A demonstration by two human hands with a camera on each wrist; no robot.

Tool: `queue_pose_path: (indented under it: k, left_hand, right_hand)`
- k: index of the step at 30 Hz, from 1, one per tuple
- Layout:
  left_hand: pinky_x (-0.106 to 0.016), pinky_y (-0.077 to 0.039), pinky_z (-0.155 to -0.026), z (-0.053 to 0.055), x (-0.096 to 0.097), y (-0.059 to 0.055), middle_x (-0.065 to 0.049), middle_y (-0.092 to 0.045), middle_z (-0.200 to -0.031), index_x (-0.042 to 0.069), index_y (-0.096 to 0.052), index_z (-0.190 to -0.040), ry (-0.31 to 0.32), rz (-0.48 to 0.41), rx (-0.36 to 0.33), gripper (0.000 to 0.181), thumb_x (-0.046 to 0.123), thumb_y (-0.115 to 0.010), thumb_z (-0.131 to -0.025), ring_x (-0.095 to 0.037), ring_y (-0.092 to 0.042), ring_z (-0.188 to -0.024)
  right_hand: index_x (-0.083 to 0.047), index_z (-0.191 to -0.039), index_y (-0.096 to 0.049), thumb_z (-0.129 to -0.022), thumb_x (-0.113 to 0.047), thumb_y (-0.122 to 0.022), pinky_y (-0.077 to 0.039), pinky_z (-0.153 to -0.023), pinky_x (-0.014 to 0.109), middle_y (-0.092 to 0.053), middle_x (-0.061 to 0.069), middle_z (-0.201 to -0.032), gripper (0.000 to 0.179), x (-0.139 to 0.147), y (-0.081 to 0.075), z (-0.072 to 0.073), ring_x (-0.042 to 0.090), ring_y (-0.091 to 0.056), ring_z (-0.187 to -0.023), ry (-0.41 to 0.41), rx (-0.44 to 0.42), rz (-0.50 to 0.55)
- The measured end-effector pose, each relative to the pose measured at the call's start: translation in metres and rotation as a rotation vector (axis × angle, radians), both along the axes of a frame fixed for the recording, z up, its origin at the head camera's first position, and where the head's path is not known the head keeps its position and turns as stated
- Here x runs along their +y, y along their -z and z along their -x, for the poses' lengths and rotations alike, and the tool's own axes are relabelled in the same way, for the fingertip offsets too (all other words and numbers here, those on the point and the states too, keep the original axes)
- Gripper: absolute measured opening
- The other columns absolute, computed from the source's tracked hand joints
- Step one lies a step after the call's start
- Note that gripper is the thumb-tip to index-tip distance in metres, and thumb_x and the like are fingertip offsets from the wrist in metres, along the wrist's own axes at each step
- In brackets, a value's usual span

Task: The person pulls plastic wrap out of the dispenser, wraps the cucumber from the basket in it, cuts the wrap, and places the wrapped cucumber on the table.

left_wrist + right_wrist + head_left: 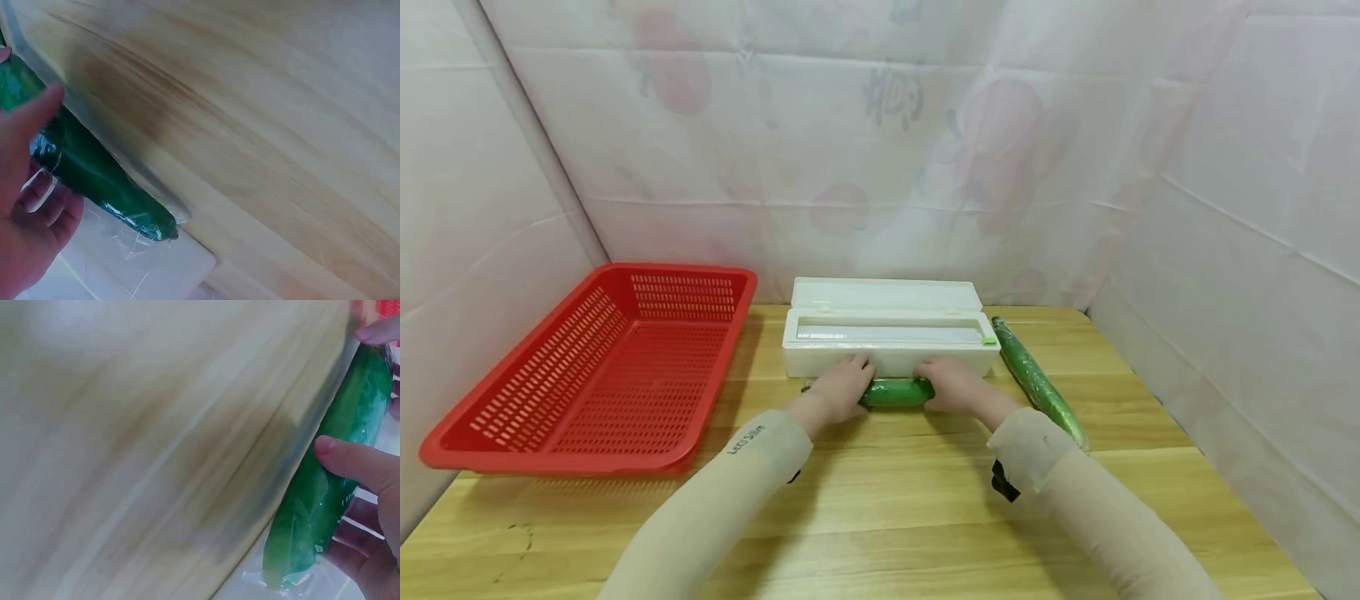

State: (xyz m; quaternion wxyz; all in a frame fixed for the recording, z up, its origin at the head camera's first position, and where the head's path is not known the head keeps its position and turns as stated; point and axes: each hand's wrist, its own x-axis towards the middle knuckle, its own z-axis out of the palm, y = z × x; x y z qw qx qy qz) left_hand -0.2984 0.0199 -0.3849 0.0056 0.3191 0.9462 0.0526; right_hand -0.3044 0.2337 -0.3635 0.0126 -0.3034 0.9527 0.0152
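A green cucumber (pixel 897 392) with clear plastic film around it lies crosswise in front of a white film dispenser box (pixel 891 360). My left hand (pixel 841 388) grips its left part; in the left wrist view the thumb lies over the cucumber (pixel 94 162) and the fingers curl on the far side. Toward the other end, my right hand (pixel 952 385) holds it the same way, with thumb and fingers on opposite sides of the cucumber (pixel 325 494) in the right wrist view. Loose film sticks out past both ends. The dispenser's lid (pixel 886 294) stands raised at the back.
To the left stands a red plastic basket (pixel 700 400) with slotted walls. A second film-wrapped cucumber (pixel 1037 383) lies slanted to the right of the dispenser. A small green piece (pixel 989 341) sits at the dispenser's right edge. Pale curtains (pixel 880 167) enclose the wooden table (pixel 880 517).
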Motion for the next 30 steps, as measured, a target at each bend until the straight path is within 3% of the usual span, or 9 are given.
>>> queue_pose_path:
  k: [3,8,15,19,25,28,30]
  left_hand:
    - [-0.036,-0.043,-0.100,0.001,0.000,0.000,-0.010,-0.053,-0.117,0.003,-0.050,-0.115,-0.014,-0.040,0.004,0.045,0.023,-0.072,-0.081,-0.025,-0.053,-0.112]
    - [-0.034,-0.045,-0.096,0.005,-0.003,-0.003,-0.008,-0.059,-0.107,0.006,-0.048,-0.106,-0.038,-0.096,-0.069,0.033,0.018,-0.069,-0.083,-0.022,-0.057,-0.106]
    - [-0.035,-0.046,-0.096,0.008,-0.006,-0.015,-0.008,-0.062,-0.111,0.005,-0.053,-0.113,-0.055,-0.091,-0.165,0.034,0.020,-0.067,-0.086,-0.022,-0.058,-0.107]
    - [-0.036,-0.045,-0.097,0.010,-0.009,-0.017,-0.008,-0.063,-0.113,0.005,-0.055,-0.116,-0.052,-0.094,-0.177,0.035,0.021,-0.065,-0.087,-0.022,-0.058,-0.107]
    - [-0.036,-0.045,-0.097,0.006,-0.006,-0.006,-0.010,-0.058,-0.116,0.002,-0.052,-0.120,0.008,-0.018,-0.048,0.036,0.024,-0.059,-0.092,-0.024,-0.056,-0.109]
    - [-0.036,-0.044,-0.099,0.001,-0.002,-0.002,-0.011,-0.052,-0.123,0.001,-0.050,-0.127,0.003,0.068,0.077,0.049,0.033,-0.061,-0.090,-0.026,-0.051,-0.115]
    - [-0.036,-0.044,-0.099,-0.002,0.000,-0.002,-0.010,-0.051,-0.124,0.004,-0.053,-0.126,-0.008,0.166,0.202,0.056,0.041,-0.063,-0.087,-0.026,-0.050,-0.116]
  right_hand:
    - [-0.005,-0.103,-0.060,-0.073,-0.015,-0.079,-0.051,-0.082,0.039,-0.066,0.009,-0.099,0.036,0.001,-0.002,0.002,0.022,-0.061,-0.090,0.016,-0.033,0.050]
    - [-0.007,-0.099,-0.059,-0.078,-0.019,-0.075,-0.049,-0.076,0.037,-0.064,0.006,-0.093,0.029,0.001,-0.007,0.001,0.017,-0.057,-0.083,0.043,-0.045,0.040]
    - [-0.003,-0.113,-0.061,-0.081,-0.030,-0.072,-0.048,-0.079,0.039,-0.057,0.009,-0.102,0.043,-0.002,-0.005,-0.004,0.022,-0.052,-0.091,-0.028,0.139,-0.155]
    - [0.001,-0.113,-0.058,-0.077,-0.025,-0.077,-0.050,-0.081,0.039,-0.054,0.011,-0.102,0.049,-0.002,0.002,-0.004,0.025,-0.055,-0.093,-0.078,0.192,-0.165]
    - [0.000,-0.104,-0.053,-0.073,-0.011,-0.079,-0.051,-0.083,0.040,-0.058,0.013,-0.104,0.041,0.000,0.004,-0.003,0.028,-0.059,-0.096,-0.094,0.217,-0.094]
    - [-0.001,-0.103,-0.055,-0.074,-0.010,-0.078,-0.051,-0.083,0.040,-0.060,0.013,-0.103,0.039,0.000,0.000,-0.003,0.028,-0.060,-0.095,-0.083,0.184,-0.098]
    - [-0.001,-0.102,-0.057,-0.074,-0.009,-0.078,-0.051,-0.081,0.040,-0.061,0.012,-0.100,0.036,0.000,-0.004,-0.003,0.027,-0.061,-0.093,-0.076,0.167,-0.095]
